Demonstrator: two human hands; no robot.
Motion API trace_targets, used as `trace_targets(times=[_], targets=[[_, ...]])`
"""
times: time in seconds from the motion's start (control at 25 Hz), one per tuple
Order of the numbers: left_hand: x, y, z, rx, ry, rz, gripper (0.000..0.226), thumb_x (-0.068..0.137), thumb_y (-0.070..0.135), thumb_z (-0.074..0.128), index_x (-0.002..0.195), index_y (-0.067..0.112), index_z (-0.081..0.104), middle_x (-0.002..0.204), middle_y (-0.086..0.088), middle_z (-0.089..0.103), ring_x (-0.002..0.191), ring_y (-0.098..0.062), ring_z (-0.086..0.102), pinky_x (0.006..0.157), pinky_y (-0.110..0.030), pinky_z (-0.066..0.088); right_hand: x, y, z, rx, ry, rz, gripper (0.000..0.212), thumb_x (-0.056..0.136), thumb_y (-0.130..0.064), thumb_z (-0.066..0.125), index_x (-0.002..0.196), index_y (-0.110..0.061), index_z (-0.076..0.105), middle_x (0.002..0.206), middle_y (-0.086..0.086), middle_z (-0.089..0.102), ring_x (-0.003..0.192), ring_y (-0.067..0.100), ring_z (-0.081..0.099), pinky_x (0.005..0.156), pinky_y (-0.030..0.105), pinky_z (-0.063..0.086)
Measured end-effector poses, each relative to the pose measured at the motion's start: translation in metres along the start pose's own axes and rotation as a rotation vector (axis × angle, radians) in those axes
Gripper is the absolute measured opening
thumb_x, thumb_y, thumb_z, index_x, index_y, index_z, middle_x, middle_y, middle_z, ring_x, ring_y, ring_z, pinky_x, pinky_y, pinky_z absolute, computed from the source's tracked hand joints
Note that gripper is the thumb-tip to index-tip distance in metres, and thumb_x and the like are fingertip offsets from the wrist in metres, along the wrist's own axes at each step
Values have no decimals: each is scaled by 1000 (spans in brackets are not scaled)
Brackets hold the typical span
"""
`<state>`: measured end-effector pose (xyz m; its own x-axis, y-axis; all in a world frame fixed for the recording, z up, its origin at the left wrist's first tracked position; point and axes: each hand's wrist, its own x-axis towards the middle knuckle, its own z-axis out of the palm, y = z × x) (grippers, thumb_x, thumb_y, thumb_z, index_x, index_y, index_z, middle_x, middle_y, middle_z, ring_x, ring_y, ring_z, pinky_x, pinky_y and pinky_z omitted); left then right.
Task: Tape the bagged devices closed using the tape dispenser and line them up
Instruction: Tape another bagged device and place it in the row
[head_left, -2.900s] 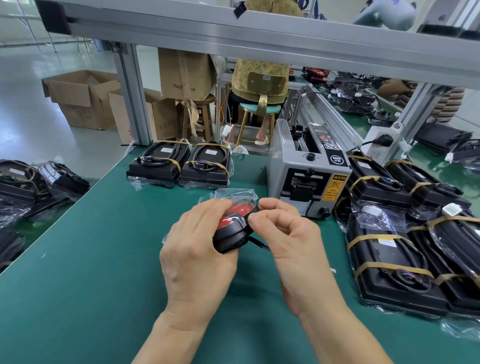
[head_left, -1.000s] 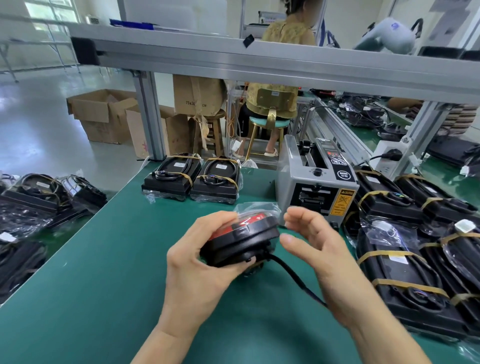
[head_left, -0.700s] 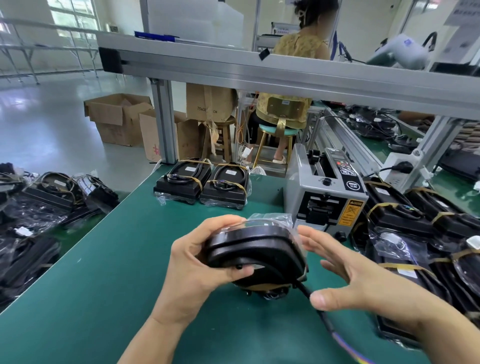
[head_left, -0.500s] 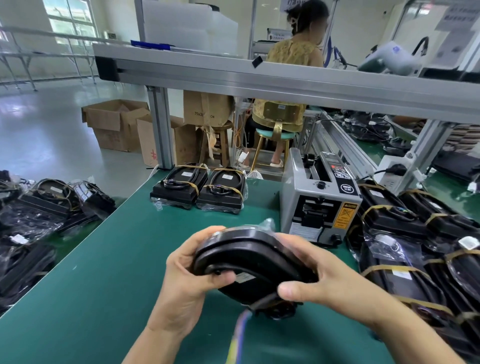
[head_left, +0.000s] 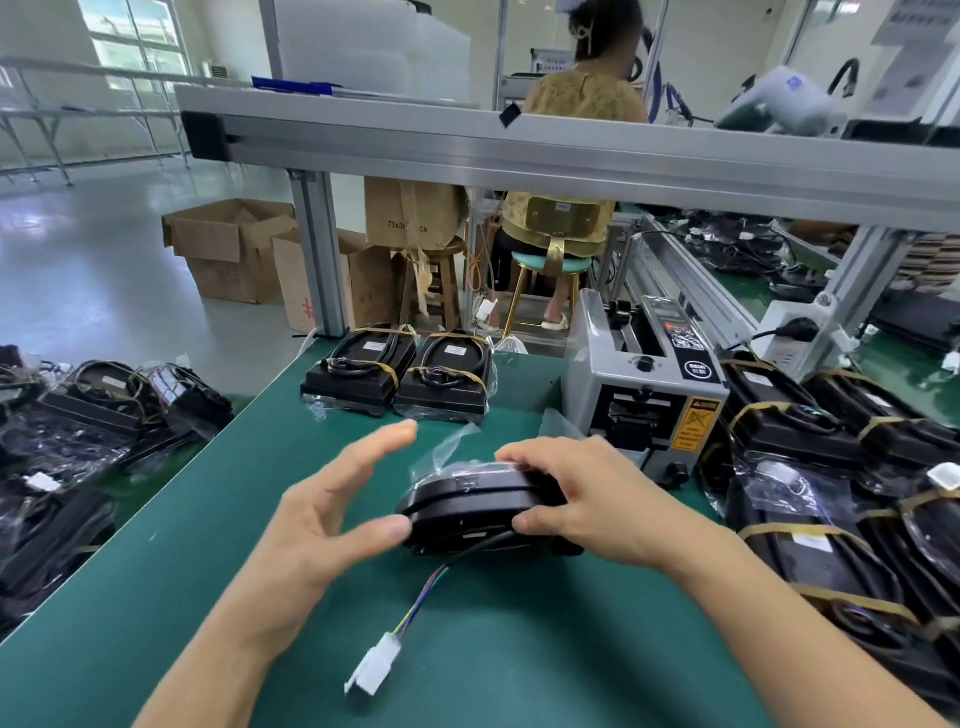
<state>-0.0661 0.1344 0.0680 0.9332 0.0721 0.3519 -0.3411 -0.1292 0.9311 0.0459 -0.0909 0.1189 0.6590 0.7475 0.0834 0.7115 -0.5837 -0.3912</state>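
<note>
Right hand holding bagged device on tabletop; left hand loose, holding nothing. Next likely: tuck wire, grab tape from tape dispenser.

A green work table fills the foreground under a grey metal beam on an upright post. Beyond it the pale floor shines with daylight from tall windows at far left. Open cardboard boxes stand near the post, beside a wooden stool. A person sits on a gold-legged stool (back to the camera) at another bench.
</note>
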Motion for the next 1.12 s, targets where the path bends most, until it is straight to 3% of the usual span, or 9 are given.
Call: trace_targets(times=[0.12, 0.2, 0.32, 0.6, 0.8, 0.96, 1.12], targets=[[6, -5, 15, 166, -38, -31, 64, 68, 21, 77, 128, 31, 57, 132, 17, 56, 128, -1, 45, 104, -11, 31, 13, 1, -1, 123, -21, -35, 50, 80, -28, 74, 126, -31, 57, 112, -17, 63, 99, -5, 48, 105, 34, 30], [9, -9, 20, 169, -15, -63, 63, 67, 18, 77, 127, 26, 57, 126, 15, 61, 120, -2, 53, 99, -10, 36, 19, 2, 1, 111, -46, -56, 49, 80, -27, 73, 125, -34, 55, 113, -20, 61, 99, -13, 40, 107, 28, 16], [10, -17, 26, 140, 35, -88, 57, 67, 15, 76, 121, 25, 60, 118, 15, 66, 111, -4, 60, 93, -10, 41, 23, 3, 5, 4, -53, -94, 52, 80, -30, 72, 127, -35, 53, 121, -18, 59, 113, 0, 41, 111, 27, -3], [7, -23, 31, 168, 135, -74, 57, 70, -4, 78, 115, 28, 64, 115, 17, 67, 109, -1, 61, 90, -8, 41, 2, 8, 22, -66, 208, -71, 62, 76, -44, 68, 135, -35, 48, 129, -19, 49, 128, -3, 32, 113, 39, -20], [3, -21, 35, 184, 175, -75, 59, 71, -3, 78, 117, 31, 62, 115, 22, 66, 110, 2, 59, 91, -6, 39, -22, 10, 37, 82, 477, 30, 52, 74, -43, 65, 125, -34, 57, 129, -25, 44, 129, -6, 34, 117, 47, -10], [-3, -19, 45, 235, 254, -70, 61, 69, 0, 80, 116, 35, 61, 113, 27, 65, 108, 5, 59, 91, -5, 39, -34, 9, 41, 64, 754, 55, 25, 83, -34, 62, 106, -27, 70, 116, -16, 55, 114, -1, 46, 111, 52, 17], [-9, -16, 59, 290, 347, -47, 63, 66, 1, 82, 113, 37, 60, 109, 26, 66, 104, 8, 59, 91, -5, 40, -32, -18, 54, -53, 729, -91, 15, 87, -28, 62, 98, -28, 73, 107, -10, 60, 106, 9, 53, 99, 41, 25]])
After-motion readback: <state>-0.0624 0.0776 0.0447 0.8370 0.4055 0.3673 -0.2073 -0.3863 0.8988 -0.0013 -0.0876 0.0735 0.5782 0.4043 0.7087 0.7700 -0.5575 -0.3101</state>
